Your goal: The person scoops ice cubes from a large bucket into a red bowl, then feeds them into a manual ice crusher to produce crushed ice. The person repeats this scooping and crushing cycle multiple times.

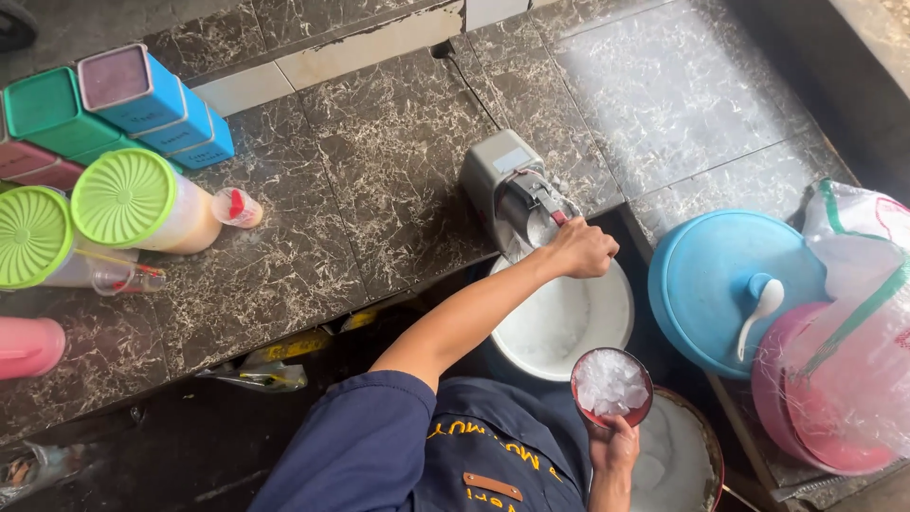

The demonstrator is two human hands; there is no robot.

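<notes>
Item: red bowl (611,387) of shaved ice, cupped in your right hand (616,446) fingers beside the white basin (559,322); keep it level while your left hand (580,248), fingers curled shut, grips the ice shaver (517,194) lever.

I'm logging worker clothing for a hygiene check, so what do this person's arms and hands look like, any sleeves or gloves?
Both hands are bare: no gloves, rings or watch visible on the left hand or the right hand. The left arm has a short navy sleeve ending above the elbow. The right forearm is uncovered.

Drink/dessert stall: ice shaver (517,194) on marble counter (379,180), syrup jugs (142,201), tubs w/ lids.
</notes>
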